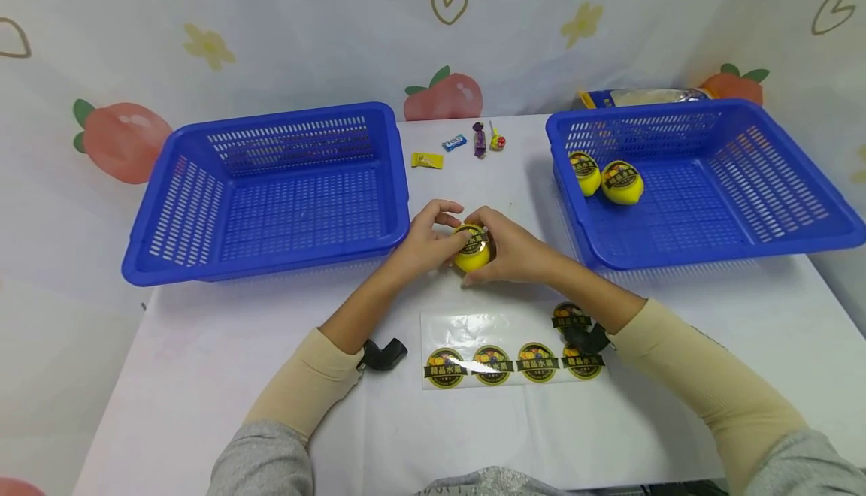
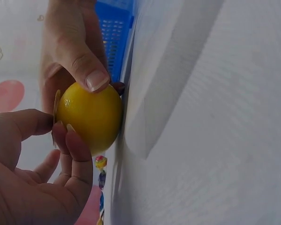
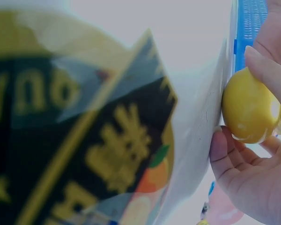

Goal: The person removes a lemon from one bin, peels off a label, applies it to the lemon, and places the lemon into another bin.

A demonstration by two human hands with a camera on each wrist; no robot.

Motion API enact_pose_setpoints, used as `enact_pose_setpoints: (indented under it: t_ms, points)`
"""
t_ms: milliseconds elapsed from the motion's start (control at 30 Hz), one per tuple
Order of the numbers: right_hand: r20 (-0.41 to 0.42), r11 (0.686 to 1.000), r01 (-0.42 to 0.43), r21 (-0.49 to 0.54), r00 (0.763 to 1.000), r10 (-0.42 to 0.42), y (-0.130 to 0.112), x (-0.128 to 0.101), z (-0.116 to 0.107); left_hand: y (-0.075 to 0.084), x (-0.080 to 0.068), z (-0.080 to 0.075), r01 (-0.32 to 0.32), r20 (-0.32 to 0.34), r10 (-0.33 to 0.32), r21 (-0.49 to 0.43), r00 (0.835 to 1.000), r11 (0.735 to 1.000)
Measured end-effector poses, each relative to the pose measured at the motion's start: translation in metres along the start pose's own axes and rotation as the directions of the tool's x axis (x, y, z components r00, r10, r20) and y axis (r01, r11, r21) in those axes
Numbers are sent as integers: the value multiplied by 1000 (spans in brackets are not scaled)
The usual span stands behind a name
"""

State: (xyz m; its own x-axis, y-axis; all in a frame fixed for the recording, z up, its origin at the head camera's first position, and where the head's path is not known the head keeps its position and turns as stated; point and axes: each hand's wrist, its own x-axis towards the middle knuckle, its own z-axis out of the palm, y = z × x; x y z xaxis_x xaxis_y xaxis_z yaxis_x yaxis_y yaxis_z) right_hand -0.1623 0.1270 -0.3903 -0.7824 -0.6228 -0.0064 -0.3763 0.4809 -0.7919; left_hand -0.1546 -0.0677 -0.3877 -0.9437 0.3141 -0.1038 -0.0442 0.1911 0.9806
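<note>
White desk (image 1: 203,376), mid | my left hand (image 1: 422,244) and right hand (image 1: 514,255) both grip the lemon (image 1: 471,254) | I'd press its sticker (image 1: 471,238) flat, edges smoothed.

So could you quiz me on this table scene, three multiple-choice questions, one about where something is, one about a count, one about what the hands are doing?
1. Where do the two labelled lemons lie?
A. in the right basket
B. in the left basket
C. on the sticker sheet

2. How many stickers sit in the sheet's front row?
A. one
B. four
C. seven

3. What are the left hand and right hand doing?
A. resting flat on the table
B. holding one lemon between them
C. lifting a basket

Answers:
1. A, both yellow fruits rest at the back of the right basket.
2. B, four round stickers show side by side in the head view.
3. B, fingers of both hands curl round the lemon, which rests on the table.
</note>
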Motion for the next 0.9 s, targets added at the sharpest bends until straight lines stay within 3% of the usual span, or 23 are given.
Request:
enact_pose_setpoints:
  t_ms: [567,900]
  points:
    - [-7,1000,3,27,1000,-3,1,-1,-1,-4,4,-3,63,9,-64,60,998,996]
    - [-1,997,24,69,1000,-24,4,0,-1,-7,5,-5,177,85,-175,-17,981,984]
